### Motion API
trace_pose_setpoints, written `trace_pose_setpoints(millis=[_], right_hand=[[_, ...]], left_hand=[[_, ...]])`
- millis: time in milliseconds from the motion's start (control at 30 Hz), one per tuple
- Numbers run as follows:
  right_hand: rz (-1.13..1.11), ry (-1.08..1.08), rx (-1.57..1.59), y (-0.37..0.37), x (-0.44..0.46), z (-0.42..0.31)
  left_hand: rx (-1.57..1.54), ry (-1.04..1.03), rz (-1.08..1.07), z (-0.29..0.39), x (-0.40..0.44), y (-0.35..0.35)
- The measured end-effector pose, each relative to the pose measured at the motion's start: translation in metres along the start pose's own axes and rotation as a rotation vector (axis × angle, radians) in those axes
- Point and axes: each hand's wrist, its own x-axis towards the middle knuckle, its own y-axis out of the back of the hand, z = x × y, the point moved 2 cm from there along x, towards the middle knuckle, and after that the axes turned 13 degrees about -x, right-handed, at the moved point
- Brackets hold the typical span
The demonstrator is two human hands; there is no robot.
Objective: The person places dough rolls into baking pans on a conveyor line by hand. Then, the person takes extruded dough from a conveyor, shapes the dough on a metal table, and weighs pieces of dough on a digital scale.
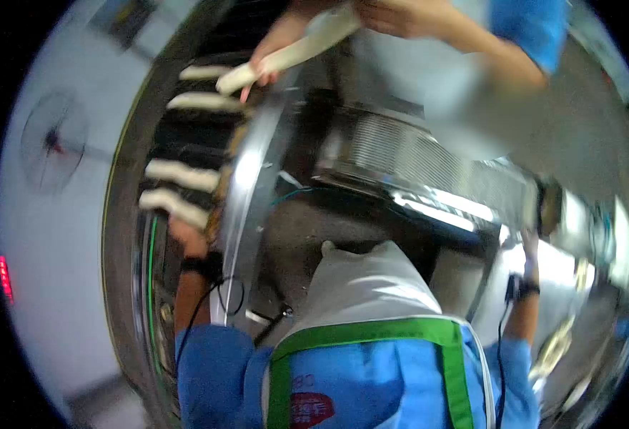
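Note:
My left hand (187, 236) is at the near end of a pale, wavy dough strip (171, 205) lying across the dark conveyor. Its blurred fingers seem closed around that end, partly hidden by the dough. Just beyond lies a second dough strip (182, 174), and farther along are two more, a third strip (204, 101) and a fourth strip (201, 72). Far to the right, my right hand (530, 247) reaches beside the end of a ribbed metal machine (429, 154). Its fingers are smeared by motion, so what it touches does not show.
Across from me, a co-worker's two hands (279, 50) stretch a long dough piece (296, 53) over the conveyor. A shiny metal rail (254, 157) edges the belt. Pale dough (554, 350) lies at lower right. A fan (53, 139) is by the left wall.

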Motion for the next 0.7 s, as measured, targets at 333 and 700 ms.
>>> trace_pose_setpoints(millis=[333, 700], right_hand=[[-0.189, -0.179, -0.052, -0.009, -0.046, -0.016], [-0.201, -0.153, -0.138, -0.014, -0.014, -0.004]], left_hand=[[-0.108, 0.076, 0.142, -0.015, -0.013, 0.12], [0.719, -0.641, 0.159, 0.013, -0.026, 0.122]])
